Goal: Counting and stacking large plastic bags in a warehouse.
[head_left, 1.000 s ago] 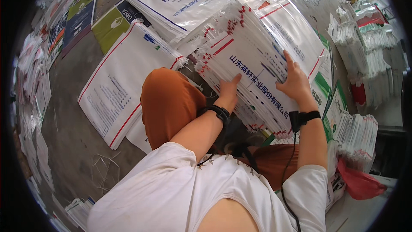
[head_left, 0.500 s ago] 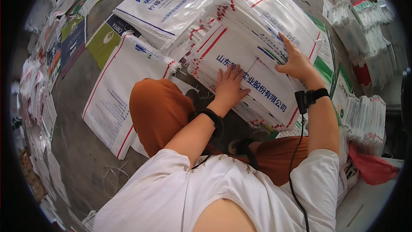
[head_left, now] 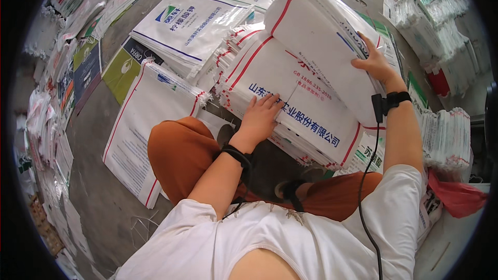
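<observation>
The white shirt (head_left: 311, 249) fills the bottom of the frame, with brown trousers (head_left: 179, 148) crossing just above it. A black band (head_left: 237, 155) circles the left wrist; another, carrying a small box (head_left: 379, 108) and a cable, circles the right.

The stack (head_left: 314, 124) of white sacks lies right of centre. Its top sack bears a line of large blue characters, smaller red print higher up, and a red stripe near each end; part of the blue line is hidden by the left grip (head_left: 258, 123). That grip is loosely open, fingers a little spread and flat on the sack, grasping nothing. A raised batch (head_left: 314, 36) leans up over the stack's far side and covers some of the red print. The right grip (head_left: 376, 65) is at the batch's right edge, thumb and fingers well apart; whether it clamps the edge I cannot tell.

Left of the knee, white sacks (head_left: 140, 140) show red stripes and small dark print too fine to read. Beyond them lie an olive-and-navy sack (head_left: 119, 70) and a blue-lined pile (head_left: 187, 26) with a blue-green mark. On the right are a red bag (head_left: 459, 194) and a bundle (head_left: 446, 137); more stacks (head_left: 430, 36) stand at upper right.
</observation>
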